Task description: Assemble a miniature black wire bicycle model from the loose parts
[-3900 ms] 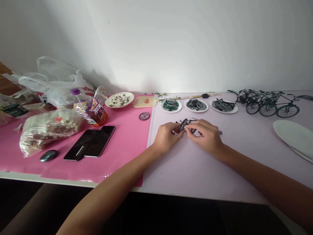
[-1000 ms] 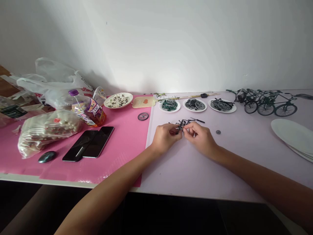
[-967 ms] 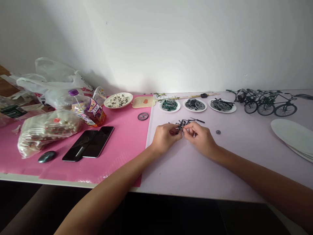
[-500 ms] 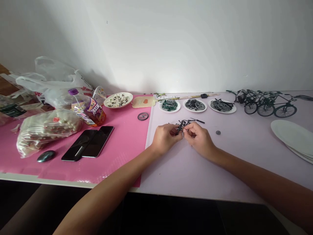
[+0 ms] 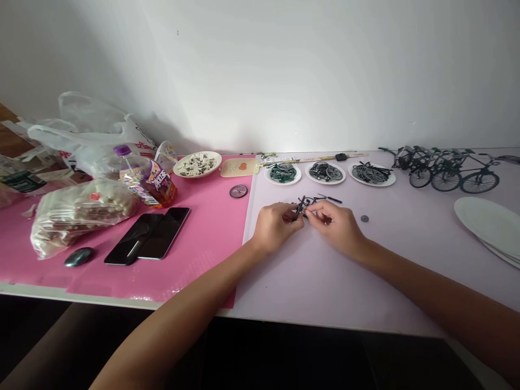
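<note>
Between my hands, above the lilac part of the table, is a small dark model bicycle part (image 5: 300,207). My left hand (image 5: 276,225) pinches it between thumb and fingers. Just to its right, my right hand (image 5: 335,222) has thumb and forefinger closed together against the part; what those fingertips grip is too small to make out. Behind the hands lie thin black bicycle pieces (image 5: 317,200) and a thin rod with a black handle (image 5: 334,200). A small grey disc (image 5: 364,219) lies to the right, and a loose black spoked wheel (image 5: 238,191) on the pink mat.
Plates of green (image 5: 283,173), black (image 5: 325,173) and grey parts (image 5: 371,174) line the wall. Finished-looking model bicycles (image 5: 450,169) stand at right, near stacked white plates (image 5: 487,222). At left are two phones (image 5: 134,238), a mouse (image 5: 79,257), a bottle (image 5: 148,181) and bags (image 5: 85,211).
The dark part tilts a little differently between my fingers. My right hand has shifted slightly and its fingers lie flatter. The whole view has moved slightly.
</note>
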`<state>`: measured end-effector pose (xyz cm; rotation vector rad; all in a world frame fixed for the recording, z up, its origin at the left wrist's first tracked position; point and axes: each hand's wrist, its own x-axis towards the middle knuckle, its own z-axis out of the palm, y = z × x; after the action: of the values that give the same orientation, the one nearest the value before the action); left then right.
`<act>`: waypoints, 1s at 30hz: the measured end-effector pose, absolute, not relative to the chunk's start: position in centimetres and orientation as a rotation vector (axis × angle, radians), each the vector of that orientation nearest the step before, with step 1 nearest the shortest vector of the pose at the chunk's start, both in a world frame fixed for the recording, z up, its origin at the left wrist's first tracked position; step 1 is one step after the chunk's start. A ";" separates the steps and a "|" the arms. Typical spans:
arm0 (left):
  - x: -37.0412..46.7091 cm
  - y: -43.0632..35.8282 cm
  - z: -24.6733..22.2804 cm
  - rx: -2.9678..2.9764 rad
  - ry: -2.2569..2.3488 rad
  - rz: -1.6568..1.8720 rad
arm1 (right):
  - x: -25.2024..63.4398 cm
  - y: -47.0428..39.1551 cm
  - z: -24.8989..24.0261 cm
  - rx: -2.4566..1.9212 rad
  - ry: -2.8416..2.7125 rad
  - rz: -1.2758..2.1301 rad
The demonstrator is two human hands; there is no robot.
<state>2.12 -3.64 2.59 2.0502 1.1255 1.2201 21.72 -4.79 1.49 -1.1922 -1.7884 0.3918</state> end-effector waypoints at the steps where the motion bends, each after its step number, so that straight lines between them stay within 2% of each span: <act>1: 2.1 -3.7 2.6 2.042 1.121 1.212 | 21.9 -4.6 1.4 -1.182 -1.817 0.312; 8: 2.2 -3.9 3.0 2.037 1.085 1.198 | 22.1 -4.4 1.3 -1.160 -1.914 0.053; 16: 2.2 -3.9 3.0 2.065 1.076 1.196 | 21.8 -4.5 1.0 -1.162 -1.872 0.131; 20: 2.2 -4.0 3.0 2.070 1.086 1.201 | 21.4 -5.0 1.2 -1.195 -1.800 0.290; 27: 2.1 -3.8 2.8 2.098 1.096 1.198 | 20.8 -5.9 2.9 -1.263 -1.609 0.943; 30: 2.1 -3.7 2.6 2.075 1.103 1.210 | 20.8 -5.8 3.1 -1.258 -1.596 1.000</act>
<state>2.13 -3.68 2.55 2.0748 1.1029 1.2104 20.83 -5.84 3.06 -1.2579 -1.5962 1.0001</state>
